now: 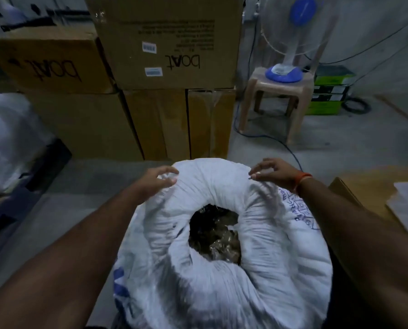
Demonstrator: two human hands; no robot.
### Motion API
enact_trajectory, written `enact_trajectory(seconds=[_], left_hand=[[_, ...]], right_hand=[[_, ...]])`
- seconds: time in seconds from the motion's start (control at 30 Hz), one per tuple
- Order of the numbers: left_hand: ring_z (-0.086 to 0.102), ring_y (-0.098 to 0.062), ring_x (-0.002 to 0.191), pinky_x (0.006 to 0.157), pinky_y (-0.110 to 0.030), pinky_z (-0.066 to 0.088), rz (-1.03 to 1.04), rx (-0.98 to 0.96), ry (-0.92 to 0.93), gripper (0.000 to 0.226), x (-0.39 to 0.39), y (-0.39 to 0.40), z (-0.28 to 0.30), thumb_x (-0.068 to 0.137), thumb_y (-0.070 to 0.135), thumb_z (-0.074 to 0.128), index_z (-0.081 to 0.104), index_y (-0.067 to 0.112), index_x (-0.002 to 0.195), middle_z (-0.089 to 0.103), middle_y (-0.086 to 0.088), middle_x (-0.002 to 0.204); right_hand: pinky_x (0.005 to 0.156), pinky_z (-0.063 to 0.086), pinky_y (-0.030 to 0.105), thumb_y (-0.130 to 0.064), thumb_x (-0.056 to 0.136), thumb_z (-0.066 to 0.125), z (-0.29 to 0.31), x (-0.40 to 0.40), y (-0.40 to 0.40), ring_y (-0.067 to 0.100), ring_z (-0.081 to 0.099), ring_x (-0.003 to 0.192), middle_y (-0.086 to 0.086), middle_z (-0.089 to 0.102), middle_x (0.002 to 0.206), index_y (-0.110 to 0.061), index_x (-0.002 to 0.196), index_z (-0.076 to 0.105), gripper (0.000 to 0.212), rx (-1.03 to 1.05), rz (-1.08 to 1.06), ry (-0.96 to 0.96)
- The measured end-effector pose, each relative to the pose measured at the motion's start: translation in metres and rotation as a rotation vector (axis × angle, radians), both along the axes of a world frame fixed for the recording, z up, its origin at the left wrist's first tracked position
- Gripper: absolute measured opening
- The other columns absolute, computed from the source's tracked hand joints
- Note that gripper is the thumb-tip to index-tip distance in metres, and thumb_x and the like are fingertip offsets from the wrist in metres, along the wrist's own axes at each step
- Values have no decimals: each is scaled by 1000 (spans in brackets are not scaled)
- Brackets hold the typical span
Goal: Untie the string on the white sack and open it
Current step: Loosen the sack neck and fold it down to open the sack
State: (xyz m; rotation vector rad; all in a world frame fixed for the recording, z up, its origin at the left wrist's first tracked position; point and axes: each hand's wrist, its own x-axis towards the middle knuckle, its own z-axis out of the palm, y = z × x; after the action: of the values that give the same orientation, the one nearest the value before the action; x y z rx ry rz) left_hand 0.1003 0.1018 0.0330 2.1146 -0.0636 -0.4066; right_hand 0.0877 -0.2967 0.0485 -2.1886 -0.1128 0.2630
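The white sack (222, 276) stands on the floor right below me, its mouth rolled down into a thick ring with blue print on the sides. Through the round opening I see dark, shiny contents (213, 233). My left hand (159, 178) pinches the rolled rim at its far left. My right hand (273, 173), with an orange band on the wrist, pinches the rim at its far right. No string is visible.
Stacked cardboard boxes (165, 43) stand behind the sack. A plastic stool (276, 100) at the back right carries a blue and white fan (290, 32), with cables on the floor. A clear plastic bag (10, 138) lies at the left, another carton (355, 193) at the right.
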Motion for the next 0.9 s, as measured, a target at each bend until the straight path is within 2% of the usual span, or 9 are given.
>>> enact_trajectory(seconds=[0.13, 0.23, 0.33, 0.43, 0.53, 0.6, 0.7, 0.8, 0.9], left_hand=[[58, 1, 134, 111, -19, 45, -198, -159, 201, 38, 21, 20, -17, 98, 8, 73, 74, 22, 133, 65, 12, 147], [72, 6, 103, 86, -8, 54, -183, -117, 83, 35, 39, 27, -14, 98, -1, 70, 79, 25, 120, 81, 22, 112], [64, 3, 67, 64, -10, 49, -11, -50, -139, 36, 61, 27, -4, 100, -6, 65, 78, 21, 120, 73, 13, 83], [67, -13, 98, 86, -25, 55, 120, 178, -351, 34, 81, 13, -10, 98, -2, 69, 81, 17, 123, 68, -1, 116], [65, -24, 98, 77, -23, 52, 145, 244, -322, 37, 74, -4, -36, 98, -9, 63, 82, 14, 121, 66, -8, 123], [68, -26, 99, 68, -16, 49, 147, 228, -288, 40, 61, -9, -54, 96, -13, 61, 83, 13, 119, 68, -8, 118], [68, -24, 112, 90, -21, 46, 69, 257, -290, 41, 51, 0, -61, 94, -7, 67, 81, 16, 125, 68, -5, 118], [64, -25, 103, 81, -29, 52, 35, 92, -206, 37, 38, 20, -53, 98, 1, 70, 71, 21, 130, 63, -11, 130], [59, -33, 132, 100, -38, 53, 49, -67, -119, 37, 11, 47, -44, 100, 8, 72, 62, 26, 130, 58, -13, 145]], right_hand=[[112, 48, 39, -11, 83, 83, -29, 19, -14, 23, 68, 116, 7, 72, 133, -22, 112, 81, 31, 131, 114, 366], [103, 55, 40, 0, 86, 78, -33, 33, -22, 31, 71, 114, 15, 74, 129, -16, 116, 79, 35, 178, 116, 272], [95, 61, 30, 17, 85, 69, -26, 53, -34, 29, 72, 112, 21, 72, 128, -2, 120, 74, 40, 146, -22, 42], [96, 58, 32, 23, 82, 65, -29, 70, -29, 27, 69, 114, 23, 72, 127, 3, 118, 74, 42, -104, -82, -157], [85, 54, 27, 17, 81, 63, -51, 63, -11, 41, 70, 110, 29, 75, 111, 8, 102, 78, 27, -315, -113, -110], [81, 60, 30, 20, 76, 60, -76, 49, -6, 41, 74, 104, 28, 78, 102, 11, 89, 78, 23, -275, -124, -100], [94, 55, 26, -7, 84, 78, -89, 30, -8, 17, 73, 105, 6, 81, 112, -12, 103, 84, 21, -261, -137, -100], [99, 56, 45, -22, 90, 79, -79, 9, -19, 26, 70, 108, 4, 75, 115, -18, 117, 79, 28, -112, -235, -175], [109, 49, 43, -27, 91, 77, -64, -29, -35, 23, 60, 124, 8, 66, 128, -23, 123, 75, 31, -4, -235, -205]])
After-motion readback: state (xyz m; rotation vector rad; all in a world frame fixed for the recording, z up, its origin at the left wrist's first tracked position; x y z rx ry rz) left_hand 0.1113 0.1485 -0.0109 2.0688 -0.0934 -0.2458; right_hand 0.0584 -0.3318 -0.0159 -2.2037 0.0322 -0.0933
